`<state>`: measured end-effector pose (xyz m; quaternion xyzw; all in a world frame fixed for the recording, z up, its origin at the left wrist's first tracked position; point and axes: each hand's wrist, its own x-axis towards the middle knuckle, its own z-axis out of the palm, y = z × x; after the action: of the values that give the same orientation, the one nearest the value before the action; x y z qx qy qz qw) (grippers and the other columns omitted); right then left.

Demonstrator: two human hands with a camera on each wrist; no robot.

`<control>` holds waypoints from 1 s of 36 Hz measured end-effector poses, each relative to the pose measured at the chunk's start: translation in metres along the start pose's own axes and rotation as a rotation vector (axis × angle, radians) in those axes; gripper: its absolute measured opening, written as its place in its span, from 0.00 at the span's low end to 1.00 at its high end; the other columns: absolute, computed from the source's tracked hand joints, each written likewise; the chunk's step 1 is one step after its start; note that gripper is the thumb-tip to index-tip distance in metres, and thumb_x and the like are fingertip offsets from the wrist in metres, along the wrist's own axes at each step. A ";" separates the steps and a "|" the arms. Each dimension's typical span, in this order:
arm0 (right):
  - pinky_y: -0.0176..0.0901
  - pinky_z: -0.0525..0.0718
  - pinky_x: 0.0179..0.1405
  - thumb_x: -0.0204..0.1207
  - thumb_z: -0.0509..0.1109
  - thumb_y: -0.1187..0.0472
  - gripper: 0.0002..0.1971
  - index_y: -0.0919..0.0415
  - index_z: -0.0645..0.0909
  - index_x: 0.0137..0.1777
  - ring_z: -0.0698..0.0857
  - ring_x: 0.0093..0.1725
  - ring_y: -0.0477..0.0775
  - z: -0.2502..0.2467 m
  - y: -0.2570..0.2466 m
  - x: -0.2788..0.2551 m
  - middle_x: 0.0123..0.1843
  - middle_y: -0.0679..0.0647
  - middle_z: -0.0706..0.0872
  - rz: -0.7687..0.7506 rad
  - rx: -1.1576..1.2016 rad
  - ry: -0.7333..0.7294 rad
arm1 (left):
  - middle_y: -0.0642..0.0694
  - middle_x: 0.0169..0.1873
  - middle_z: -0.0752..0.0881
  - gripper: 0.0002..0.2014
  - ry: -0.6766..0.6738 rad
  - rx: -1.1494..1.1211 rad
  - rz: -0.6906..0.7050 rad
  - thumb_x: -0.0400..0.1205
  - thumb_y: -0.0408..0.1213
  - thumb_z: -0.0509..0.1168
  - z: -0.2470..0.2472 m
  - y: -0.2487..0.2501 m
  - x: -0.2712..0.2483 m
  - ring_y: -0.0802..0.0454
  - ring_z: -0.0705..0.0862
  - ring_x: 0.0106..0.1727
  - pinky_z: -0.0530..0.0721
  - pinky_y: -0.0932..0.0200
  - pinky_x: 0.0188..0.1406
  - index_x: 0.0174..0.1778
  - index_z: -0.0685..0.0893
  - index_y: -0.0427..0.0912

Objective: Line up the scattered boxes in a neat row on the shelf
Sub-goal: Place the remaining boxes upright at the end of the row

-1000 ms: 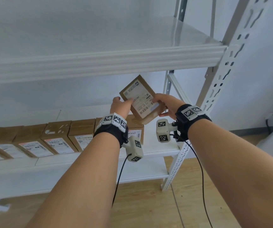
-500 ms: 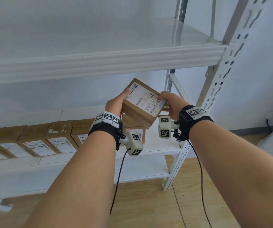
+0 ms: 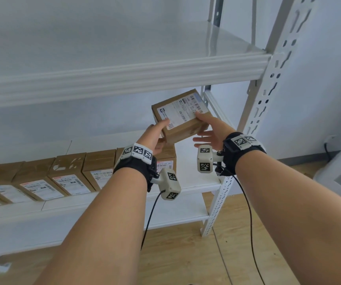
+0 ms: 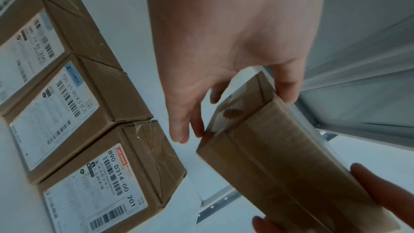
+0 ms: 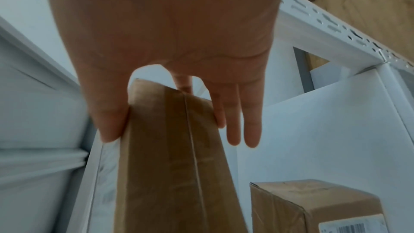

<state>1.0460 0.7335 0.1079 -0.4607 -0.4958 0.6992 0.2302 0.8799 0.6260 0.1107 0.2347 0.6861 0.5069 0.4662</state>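
Both hands carry the cardboard box point(image 3: 180, 116) in the air: left hand point(image 3: 155, 136) pinches its left end, right hand point(image 3: 210, 131) its right, row of boxes point(image 3: 69, 175) just below the left hand.

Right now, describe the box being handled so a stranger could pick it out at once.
Find the white metal shelving unit and the row of brown boxes on its middle shelf. Above the row's right end, the held box is gripped by the left hand and right hand. Alone among them, it is airborne and tilted, label facing up.
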 end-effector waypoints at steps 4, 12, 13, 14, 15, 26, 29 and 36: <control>0.59 0.88 0.56 0.72 0.77 0.50 0.21 0.56 0.77 0.61 0.86 0.58 0.64 -0.008 -0.004 -0.003 0.58 0.61 0.82 -0.030 -0.027 0.004 | 0.43 0.70 0.77 0.39 0.140 0.055 0.100 0.75 0.50 0.69 0.004 0.001 0.005 0.42 0.76 0.71 0.73 0.46 0.72 0.80 0.64 0.42; 0.61 0.84 0.61 0.69 0.74 0.59 0.40 0.45 0.62 0.80 0.80 0.63 0.60 -0.010 -0.012 0.003 0.64 0.57 0.80 -0.127 -0.150 0.127 | 0.46 0.62 0.85 0.19 0.053 0.373 0.325 0.84 0.32 0.59 0.027 0.018 0.004 0.45 0.86 0.59 0.85 0.59 0.47 0.70 0.80 0.46; 0.61 0.83 0.63 0.70 0.73 0.61 0.40 0.45 0.60 0.81 0.80 0.63 0.59 -0.011 -0.014 0.003 0.63 0.57 0.80 -0.144 -0.163 0.138 | 0.46 0.60 0.86 0.18 0.038 0.385 0.342 0.84 0.31 0.58 0.031 0.017 0.004 0.46 0.86 0.55 0.84 0.63 0.41 0.68 0.81 0.47; 0.61 0.82 0.63 0.70 0.72 0.62 0.41 0.45 0.60 0.81 0.81 0.63 0.59 -0.011 -0.016 0.004 0.63 0.57 0.81 -0.156 -0.172 0.144 | 0.46 0.60 0.86 0.19 0.033 0.394 0.360 0.84 0.30 0.57 0.034 0.017 0.004 0.47 0.85 0.53 0.81 0.66 0.37 0.69 0.80 0.47; 0.61 0.82 0.64 0.70 0.71 0.63 0.41 0.45 0.60 0.81 0.81 0.63 0.58 -0.012 -0.018 0.005 0.63 0.57 0.82 -0.165 -0.180 0.145 | 0.46 0.61 0.85 0.20 0.035 0.408 0.376 0.84 0.29 0.57 0.037 0.017 0.004 0.47 0.84 0.52 0.78 0.67 0.35 0.71 0.79 0.47; 0.52 0.86 0.60 0.73 0.68 0.68 0.38 0.45 0.61 0.81 0.84 0.58 0.57 -0.012 0.003 0.025 0.67 0.54 0.78 -0.205 -0.433 0.138 | 0.43 0.57 0.86 0.18 0.114 0.443 0.306 0.85 0.37 0.55 0.050 -0.006 0.027 0.43 0.85 0.51 0.83 0.55 0.44 0.71 0.75 0.47; 0.53 0.88 0.57 0.74 0.67 0.64 0.35 0.45 0.61 0.81 0.86 0.53 0.55 -0.014 0.010 0.032 0.62 0.52 0.81 -0.220 -0.472 0.165 | 0.42 0.64 0.84 0.17 0.115 0.479 0.291 0.85 0.36 0.54 0.051 -0.011 0.033 0.43 0.84 0.60 0.82 0.52 0.58 0.69 0.77 0.44; 0.46 0.86 0.52 0.74 0.64 0.66 0.34 0.47 0.64 0.80 0.84 0.54 0.53 -0.020 0.016 0.045 0.62 0.51 0.80 -0.229 -0.532 0.216 | 0.40 0.63 0.84 0.16 0.132 0.549 0.280 0.85 0.34 0.54 0.059 -0.021 0.049 0.42 0.84 0.61 0.82 0.50 0.60 0.66 0.78 0.41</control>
<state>1.0443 0.7716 0.0727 -0.5176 -0.6827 0.4616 0.2303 0.9126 0.6845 0.0685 0.4105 0.7872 0.3760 0.2655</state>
